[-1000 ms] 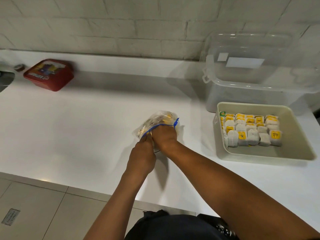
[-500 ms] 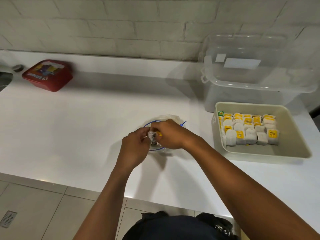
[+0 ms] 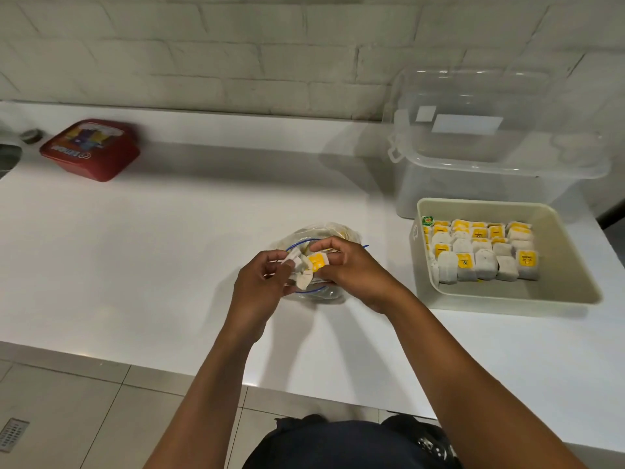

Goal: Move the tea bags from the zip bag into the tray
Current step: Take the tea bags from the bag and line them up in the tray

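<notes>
I'm seeing a small bunch of tea bags (image 3: 311,269) coming up out of the zip bag (image 3: 324,231), held just above its blue-rimmed mouth. The right hand (image 3: 351,269) is pinching the yellow-tagged one, fingers curled over the top. The left hand (image 3: 262,282) is pinching the white ones on the other side, probably steadying or untangling them so they lift as one clump. The bag is sitting mouth-up on the counter (image 3: 169,252), likely so the rest is staying inside.

Right of the bag, well apart, the tray (image 3: 507,296) is already carrying rows of tea bags in its far half, and the near strip is looking bare, so that's where I'm judging this bunch goes. Counter between bag and tray is holding nothing in the way. The clear lidded box (image 3: 490,157) is standing just behind the tray. The red box (image 3: 91,148) is sitting far left of the bag, near the wall.
</notes>
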Motion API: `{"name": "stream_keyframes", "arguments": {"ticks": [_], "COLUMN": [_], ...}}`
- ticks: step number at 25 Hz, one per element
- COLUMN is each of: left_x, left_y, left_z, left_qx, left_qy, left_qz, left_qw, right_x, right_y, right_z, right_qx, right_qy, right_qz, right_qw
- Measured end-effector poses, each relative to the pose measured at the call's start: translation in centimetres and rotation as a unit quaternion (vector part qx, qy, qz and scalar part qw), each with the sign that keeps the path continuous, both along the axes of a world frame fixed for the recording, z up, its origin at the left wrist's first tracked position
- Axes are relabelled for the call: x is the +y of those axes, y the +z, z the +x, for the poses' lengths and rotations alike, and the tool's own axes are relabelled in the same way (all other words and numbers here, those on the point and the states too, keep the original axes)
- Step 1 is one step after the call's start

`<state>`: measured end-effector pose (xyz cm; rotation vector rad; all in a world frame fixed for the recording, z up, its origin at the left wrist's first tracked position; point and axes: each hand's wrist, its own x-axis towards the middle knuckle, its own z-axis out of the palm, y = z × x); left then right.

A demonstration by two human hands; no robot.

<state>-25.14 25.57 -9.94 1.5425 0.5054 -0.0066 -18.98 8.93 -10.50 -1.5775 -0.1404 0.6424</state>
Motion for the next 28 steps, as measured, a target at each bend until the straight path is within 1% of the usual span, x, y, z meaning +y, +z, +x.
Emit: {"name": "stream_keyframes", "arguments": {"ticks": [3,5,6,9,12,14,17,18,20,23,25,28], "left_x": [-0.2,-0.2,-0.2,-0.8,-1.4,-1.4,-1.5,-1.6,-1.7,-2.1,-2.9,-4.5], "left_y": [1.0,1.1,1.0,0.9,0.5,0.3,0.3,0.5,0.9,1.4,1.6,2.4], "left_z": [-0.1,0.1,0.2,0.3,0.4,0.5,0.8,0.8,1.0,1.4,1.6,1.8], "left_qx": [0.022,0.057,0.072,0.08,0.06,0.052,0.076,0.088,0.109,0.106,0.096,0.081], "left_qy": [0.008,0.019,0.02,-0.004,-0.049,-0.046,-0.025,-0.016,0.004,0.02,0.021,-0.007], "left_qz": [-0.147,-0.212,-0.227,-0.245,-0.233,-0.219,-0.213,-0.225,-0.278,-0.359,-0.365,-0.345], "left_qw": [0.989,0.976,0.971,0.966,0.969,0.973,0.974,0.97,0.954,0.927,0.926,0.935], "right_x": [-0.3,-0.5,-0.4,-0.3,-0.3,-0.4,-0.7,-0.9,-1.4,-2.6,-3.9,-6.0], "right_y": [0.1,0.0,0.1,0.1,-0.3,-0.6,-0.2,0.1,0.8,2.3,3.1,4.1], "right_z": [-0.5,-0.5,-0.5,-0.6,-0.6,-0.6,-0.5,-0.5,-0.4,-0.5,-0.5,-0.3], "right_qx": [0.043,0.079,0.092,0.099,0.072,0.055,0.042,0.04,0.024,-0.012,-0.04,-0.067], "right_qy": [-0.055,-0.08,-0.087,-0.098,-0.107,-0.12,-0.129,-0.131,-0.136,-0.148,-0.146,-0.132], "right_qz": [0.047,0.081,0.093,0.105,0.08,0.054,0.038,0.035,0.04,0.05,0.027,-0.005], "right_qw": [0.996,0.99,0.988,0.985,0.988,0.99,0.99,0.99,0.99,0.988,0.988,0.989]}}
